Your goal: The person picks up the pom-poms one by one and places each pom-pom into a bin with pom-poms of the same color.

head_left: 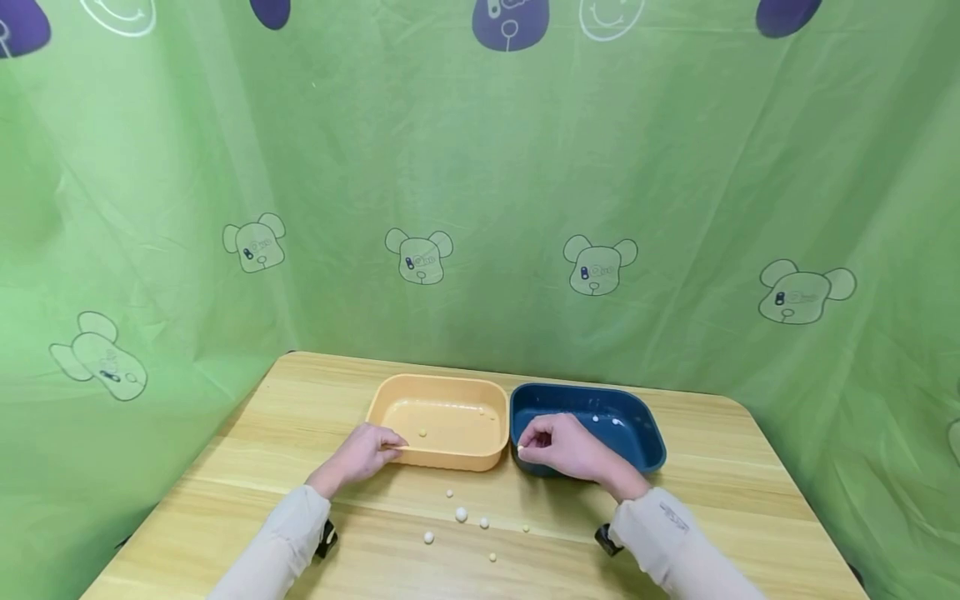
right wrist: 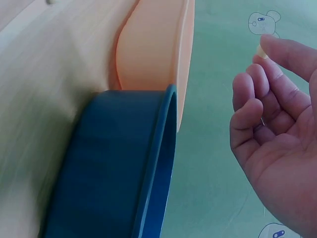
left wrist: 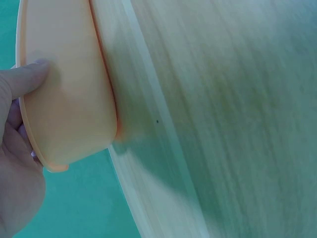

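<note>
My left hand (head_left: 362, 454) grips the near left rim of a light orange plastic bin (head_left: 450, 460), thumb against the outer wall in the left wrist view. One small yellow ball (head_left: 422, 432) lies inside that bin. Over the near left part of a dark blue bin (head_left: 654, 446), my right hand (head_left: 568, 447) pinches a small pale yellow ball (right wrist: 261, 51) between thumb and index finger. The other fingers are curled in the right wrist view. A few white bits (head_left: 596, 418) lie in the blue bin, too small to tell exactly.
Both bins stand side by side at the back of the wooden table (head_left: 300, 417). In front of them lie several small balls, among them a white ball (head_left: 461, 515) and a yellow ball (head_left: 492, 557). A green patterned curtain (head_left: 510, 167) hangs behind and around the table.
</note>
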